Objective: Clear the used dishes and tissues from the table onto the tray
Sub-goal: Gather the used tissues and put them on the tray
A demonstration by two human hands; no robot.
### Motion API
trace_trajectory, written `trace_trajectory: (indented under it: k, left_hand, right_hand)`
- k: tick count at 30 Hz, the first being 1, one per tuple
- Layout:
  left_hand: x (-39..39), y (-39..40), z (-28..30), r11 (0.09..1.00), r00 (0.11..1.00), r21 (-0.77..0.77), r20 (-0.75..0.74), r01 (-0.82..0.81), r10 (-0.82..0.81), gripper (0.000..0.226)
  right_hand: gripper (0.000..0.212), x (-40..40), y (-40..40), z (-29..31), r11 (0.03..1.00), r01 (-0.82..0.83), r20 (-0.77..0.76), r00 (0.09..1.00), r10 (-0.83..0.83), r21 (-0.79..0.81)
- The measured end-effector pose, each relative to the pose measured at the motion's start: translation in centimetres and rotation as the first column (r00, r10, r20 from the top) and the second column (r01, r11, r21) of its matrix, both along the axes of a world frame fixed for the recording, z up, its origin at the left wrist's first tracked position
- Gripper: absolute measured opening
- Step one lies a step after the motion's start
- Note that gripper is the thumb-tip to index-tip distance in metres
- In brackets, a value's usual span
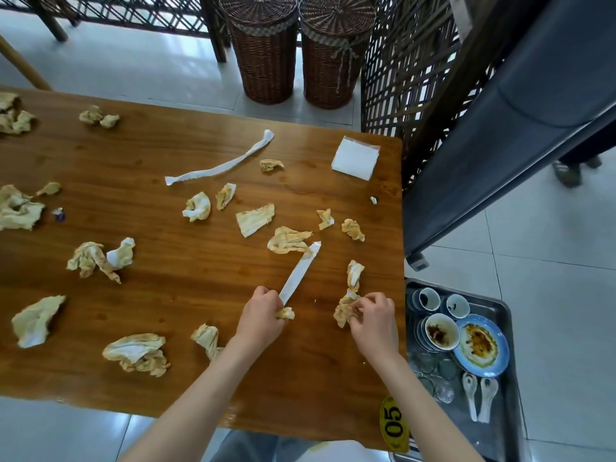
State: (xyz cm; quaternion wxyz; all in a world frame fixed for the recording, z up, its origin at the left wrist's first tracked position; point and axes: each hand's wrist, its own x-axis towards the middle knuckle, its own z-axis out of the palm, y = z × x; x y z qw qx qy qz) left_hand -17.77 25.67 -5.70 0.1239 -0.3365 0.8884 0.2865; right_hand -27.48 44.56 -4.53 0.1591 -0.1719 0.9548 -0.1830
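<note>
At lower centre, the left hand (263,315) pinches a white folded paper strip (300,273) and a stained wad; its fingertips are hidden. The right hand (373,316) grips a crumpled yellow-stained tissue (346,306) on the brown wooden table (200,288). The metal tray (500,408), cut off at lower right, holds dirty dishes.

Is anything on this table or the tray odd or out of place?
Yes. Many stained, crumpled tissues lie scattered over the table, while the dishes already sit on the tray. One clean folded napkin lies apart near the far corner.

Pale glossy floor tiles (143,66), 2 lidded wicker baskets (265,48) beside dark lattice screen (400,95) (grey bench (520,128) at right).
</note>
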Motion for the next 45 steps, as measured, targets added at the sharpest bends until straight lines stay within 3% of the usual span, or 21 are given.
trace_trajectory:
  k: [5,8,13,20,24,29,36,42,45]
  left_hand:
    - [-0.3,1.1,-0.8,0.985,0.998,-0.170,0.059,-0.004,0.014,0.025]
    - [-0.6,1.1,-1.0,0.983,0.998,-0.181,0.058,-0.012,0.023,0.025]
    - [-0.4,1.2,-1.3,0.987,0.997,-0.144,-0.030,-0.070,0.067,0.036]
    - [0.3,0.4,-1.3,0.987,0.982,-0.079,-0.134,-0.143,0.132,0.056]
    - [0.6,0.1,-1.6,0.985,0.987,-0.098,-0.088,-0.143,0.135,0.071]
    - [0.3,0.3,-1.3,0.989,0.997,-0.130,-0.055,-0.066,0.059,0.052]
    - [0.2,-0.3,-0.8,0.986,0.999,-0.165,-0.038,-0.017,0.010,0.032]
    - [0.3,-0.4,-0.6,0.991,0.999,-0.135,-0.045,-0.026,0.020,0.023]
    - [0.5,-0.7,-0.5,0.992,0.997,-0.121,-0.062,-0.041,0.034,0.024]
  right_hand:
    - [0.014,-1.3,-1.2,-0.1,0.993,-0.109,0.032,0.994,0.107,0.052]
    - [0.006,-2.0,-1.9,0.0,0.980,-0.192,0.120,0.975,0.184,0.052]
    - [0.010,-2.5,-2.4,-0.3,0.970,-0.233,0.233,0.949,0.213,0.063]
    - [0.013,-2.2,-2.6,-0.7,0.961,-0.264,0.095,0.962,0.256,0.081]
    - [0.034,-2.1,-2.5,-0.8,0.956,-0.283,0.033,0.959,0.281,0.079]
    - [0.047,-2.0,-2.5,-1.0,0.955,-0.283,0.038,0.959,0.281,0.089]
    - [0.039,-1.6,-2.2,-1.8,0.960,-0.269,0.007,0.963,0.270,0.080]
    - [0.030,-1.7,-2.1,-1.9,0.980,-0.198,0.031,0.979,0.199,-0.024]
    - [0.030,-2.6,-1.9,-1.1,0.989,-0.088,0.028,0.995,0.092,-0.115]
